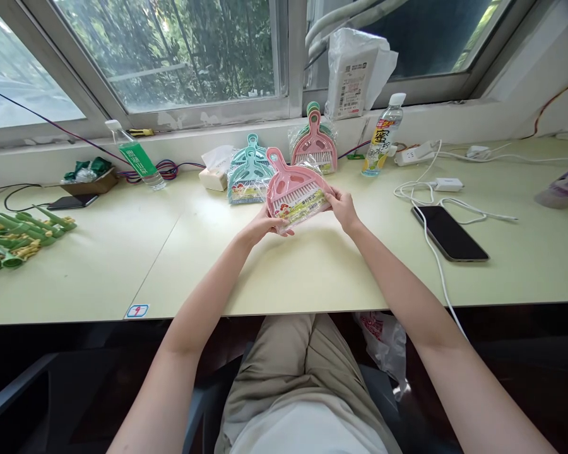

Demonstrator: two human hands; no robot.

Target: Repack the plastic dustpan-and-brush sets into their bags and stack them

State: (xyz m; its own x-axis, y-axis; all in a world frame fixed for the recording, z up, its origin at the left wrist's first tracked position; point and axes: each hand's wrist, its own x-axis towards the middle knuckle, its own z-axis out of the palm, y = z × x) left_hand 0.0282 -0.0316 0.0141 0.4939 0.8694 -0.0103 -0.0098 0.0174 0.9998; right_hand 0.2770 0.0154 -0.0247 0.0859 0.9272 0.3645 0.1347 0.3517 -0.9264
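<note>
Between my hands I hold a pink dustpan and brush set (296,192) in clear wrapping, tilted, with its handle pointing up and left. My left hand (265,227) grips its lower left corner, and my right hand (343,207) grips its right edge. Just behind it, wrapped turquoise dustpan sets (250,173) lean together against the wall, partly covered by the pink one. Farther right stand more wrapped sets, a pink dustpan (315,148) in front with green handles showing behind it.
A green-labelled bottle (139,157), a tissue pack (215,170) and a drink bottle (383,135) stand along the back. At right lie a phone (449,233) and white cables (428,221). Green plastic stems (21,233) lie at far left. The table's front edge is near my lap.
</note>
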